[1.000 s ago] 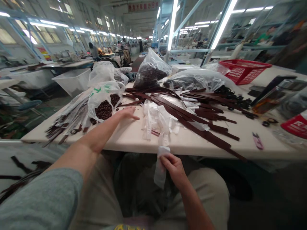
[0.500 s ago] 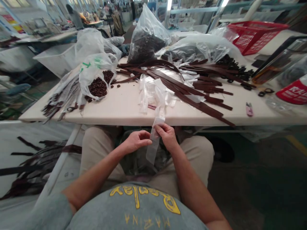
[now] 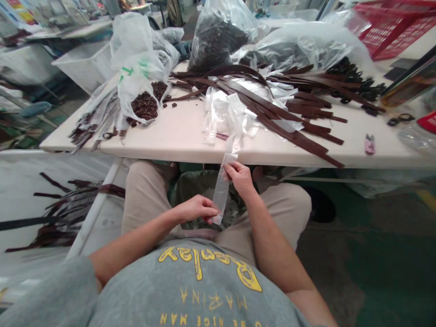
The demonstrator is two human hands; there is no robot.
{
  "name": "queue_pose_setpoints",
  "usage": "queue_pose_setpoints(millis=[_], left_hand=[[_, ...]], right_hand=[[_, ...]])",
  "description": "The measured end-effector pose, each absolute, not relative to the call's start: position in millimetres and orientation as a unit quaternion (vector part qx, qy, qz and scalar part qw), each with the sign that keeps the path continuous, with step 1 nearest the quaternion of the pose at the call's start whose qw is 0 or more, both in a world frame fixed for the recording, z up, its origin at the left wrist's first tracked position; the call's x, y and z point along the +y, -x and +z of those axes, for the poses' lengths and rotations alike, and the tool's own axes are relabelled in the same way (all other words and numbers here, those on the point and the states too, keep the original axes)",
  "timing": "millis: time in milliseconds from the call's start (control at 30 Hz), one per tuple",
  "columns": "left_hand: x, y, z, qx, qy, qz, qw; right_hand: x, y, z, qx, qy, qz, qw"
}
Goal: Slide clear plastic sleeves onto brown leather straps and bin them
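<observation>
A narrow clear plastic sleeve (image 3: pixel 221 188) hangs in front of the table edge, over my lap. My right hand (image 3: pixel 239 177) pinches it near its upper end, thumb on top. Lower down, my left hand (image 3: pixel 199 209) is closed on the sleeve's bottom end. Several more clear sleeves (image 3: pixel 218 113) lie in a pile on the table just beyond, one trailing over the edge by the held sleeve. Long dark brown straps (image 3: pixel 269 111) are spread across and beside that pile.
An open plastic bag (image 3: pixel 136 86) of small brown pieces stands left on the white table (image 3: pixel 177 141). A tall filled bag (image 3: pixel 218 41) is at the back. Pink thread snips (image 3: pixel 369 144) and black scissor handles (image 3: pixel 401 119) lie right, below a red basket (image 3: pixel 395 27).
My left hand has moved down from beside the sleeve's middle and closed on its lower end. My right hand keeps its pinch near the top. The view has tilted downward.
</observation>
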State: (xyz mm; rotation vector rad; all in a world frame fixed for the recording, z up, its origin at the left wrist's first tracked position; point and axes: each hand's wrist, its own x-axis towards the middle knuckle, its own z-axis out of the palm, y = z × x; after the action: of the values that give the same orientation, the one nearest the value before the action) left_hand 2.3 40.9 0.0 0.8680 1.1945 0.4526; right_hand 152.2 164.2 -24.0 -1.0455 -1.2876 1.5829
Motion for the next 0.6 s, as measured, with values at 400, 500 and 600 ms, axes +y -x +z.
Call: queue_pose_setpoints(millis=[400, 500, 600], left_hand=[[50, 0, -50, 0.550, -0.361, 0.227, 0.717], [52, -6, -59, 0.547, -0.267, 0.284, 0.741], [55, -11, -62, 0.551, -0.207, 0.324, 0.741]], right_hand=[[159, -183, -18, -0.707, 0.452, 0.446, 0.310], [166, -195, -6, -0.717, 0.462, 0.405, 0.330], [192, -211, 10, -0.719, 0.488, 0.338, 0.361]])
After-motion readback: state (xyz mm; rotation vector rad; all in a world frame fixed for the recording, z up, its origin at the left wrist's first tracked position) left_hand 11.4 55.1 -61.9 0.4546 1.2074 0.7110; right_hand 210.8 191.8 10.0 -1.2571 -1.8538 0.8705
